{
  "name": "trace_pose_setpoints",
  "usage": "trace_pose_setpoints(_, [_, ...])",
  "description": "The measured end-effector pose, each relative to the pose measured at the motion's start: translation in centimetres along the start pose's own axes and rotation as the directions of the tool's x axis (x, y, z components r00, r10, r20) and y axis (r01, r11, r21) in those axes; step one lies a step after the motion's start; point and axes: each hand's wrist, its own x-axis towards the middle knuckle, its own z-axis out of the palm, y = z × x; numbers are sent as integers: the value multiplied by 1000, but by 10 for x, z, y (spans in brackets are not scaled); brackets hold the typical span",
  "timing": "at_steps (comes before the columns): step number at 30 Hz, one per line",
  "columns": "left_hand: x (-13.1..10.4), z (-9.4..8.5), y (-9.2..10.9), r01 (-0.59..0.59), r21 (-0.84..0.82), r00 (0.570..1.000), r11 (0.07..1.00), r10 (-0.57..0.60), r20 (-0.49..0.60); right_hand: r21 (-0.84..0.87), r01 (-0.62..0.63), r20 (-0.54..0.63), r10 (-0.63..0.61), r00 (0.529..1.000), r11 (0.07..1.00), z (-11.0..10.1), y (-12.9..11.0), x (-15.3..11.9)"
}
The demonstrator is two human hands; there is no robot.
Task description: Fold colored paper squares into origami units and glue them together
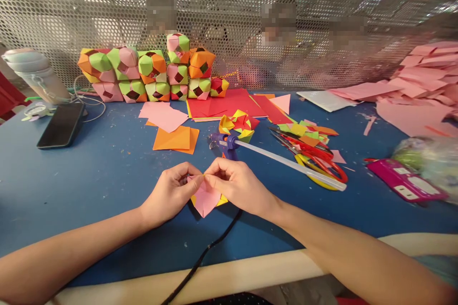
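Between my two hands is a small folded paper piece (204,198), pink in front with yellow edges showing at its sides. My left hand (175,190) pinches its upper left edge between thumb and fingers. On the other side, my right hand (236,183) pinches the top right, and the thumbs nearly meet at the top. Just beyond my fingers lies a blue glue gun (227,144) with a long white glue stick (289,162) in it. A partly joined ring of yellow, red and green paper (239,124) sits behind the gun.
Stacked paper balls (153,69) line the mesh screen. Orange sheets (173,138), red sheets (227,105), scissors (318,157), a phone (61,125), a bottle (41,78), a magenta box (404,180) and pink paper (425,76) lie around. A black cord (209,248) crosses the table edge.
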Motion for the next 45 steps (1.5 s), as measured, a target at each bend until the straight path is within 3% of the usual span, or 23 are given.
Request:
trace_pose_setpoints(4, [-1,1,-2,9,-2,998,1000,-9,-55,-64,62,5,-62,998,996,-2,1,-1])
trace_pose_setpoints(8, [2,2,-8,5,-79,972,997,-24,-233,11,42,12,-42,999,999,-2,3,0])
trace_pose_setpoints(11, [4,2,-10,-16,-152,952,988,-32,-306,-51,49,-38,-51,998,997,1,3,0])
trace_pose_setpoints(14, [5,4,-9,-11,-235,961,972,-55,-272,-167,96,-89,-112,990,981,3,5,0])
trace_pose_setpoints(19, [3,5,-5,91,-395,987,914,-136,-89,-297,209,-126,-256,958,932,2,6,0])
trace_pose_setpoints(22, [3,4,-4,119,-383,991,916,-134,-12,-321,259,-106,-306,946,911,0,6,1])
trace_pose_setpoints(27, [3,2,-4,106,-286,990,952,-128,-59,-261,224,-122,-262,957,939,-1,6,2])
trace_pose_setpoints(32, [3,3,0,131,-229,991,965,-134,-1,-314,304,-103,-351,931,900,0,8,2])
trace_pose_setpoints(36, [6,3,-3,133,-224,976,965,-167,-140,-372,320,-83,-375,923,871,-6,0,1])
trace_pose_setpoints(40, [10,1,-13,164,-304,925,938,-253,-283,-615,197,-40,-280,959,763,-23,-6,-5])
trace_pose_setpoints(43, [11,0,-17,160,-316,919,935,-258,-297,-779,127,5,-197,980,614,-39,-1,-8])
trace_pose_setpoints(45, [11,-1,-19,156,-312,922,937,-252,-294,-827,48,-41,-145,989,561,-46,4,-4])
